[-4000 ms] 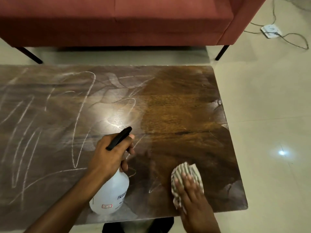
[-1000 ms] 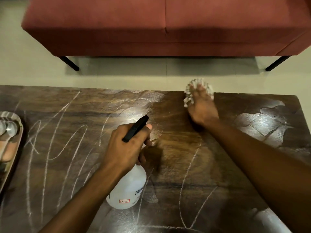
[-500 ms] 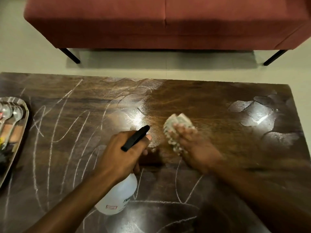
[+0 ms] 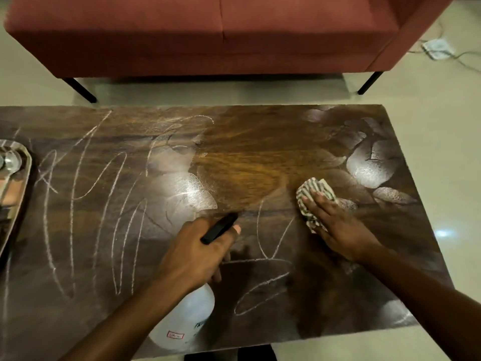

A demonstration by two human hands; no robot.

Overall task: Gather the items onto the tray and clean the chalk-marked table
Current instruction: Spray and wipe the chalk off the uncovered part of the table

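While the right hand [image 4: 338, 230] presses the striped cloth [image 4: 316, 194] flat, fingers straight, toward the counter's [image 4: 260, 142] right edge | left hand [image 4: 192, 254]: fingers clamped round spray bottle [image 4: 187, 319] by the near edge | tray [image 4: 23, 178]: left edge | best: overlap firm strokes leftward over chalk marks [image 4: 78, 204]

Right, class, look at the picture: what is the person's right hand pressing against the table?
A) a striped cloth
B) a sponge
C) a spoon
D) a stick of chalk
A: the right hand lies with straight fingers on a striped cloth on the table, while the left hand grips a spray bottle.
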